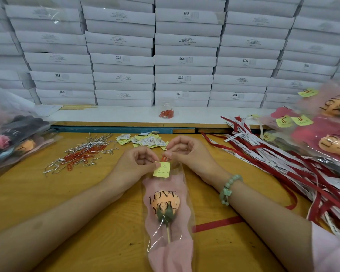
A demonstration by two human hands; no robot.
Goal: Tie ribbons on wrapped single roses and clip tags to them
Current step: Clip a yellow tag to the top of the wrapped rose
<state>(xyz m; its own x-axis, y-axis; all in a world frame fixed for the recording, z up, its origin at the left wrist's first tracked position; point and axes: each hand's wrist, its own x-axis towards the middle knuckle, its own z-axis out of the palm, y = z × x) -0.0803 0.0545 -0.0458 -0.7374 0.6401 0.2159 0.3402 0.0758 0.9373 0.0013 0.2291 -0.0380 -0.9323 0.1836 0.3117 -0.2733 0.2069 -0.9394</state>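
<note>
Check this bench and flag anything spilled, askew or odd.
Red clips and silver ties lie in a loose heap on the table, outside the clip jar on the shelf. The ribbons sprawl tangled at right, one red ribbon straying under the right forearm. Nothing looks damaged.

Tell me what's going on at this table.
A person is clipping a yellow tag to a wrapped rose lying on the wooden table. The left hand pinches the tag at the wrapper's top edge, and the right hand pinches a red paper clip over it. Ribbons lie heaped to the right, with tagged roses beyond. Loose clips and spare tags lie ahead.
</note>
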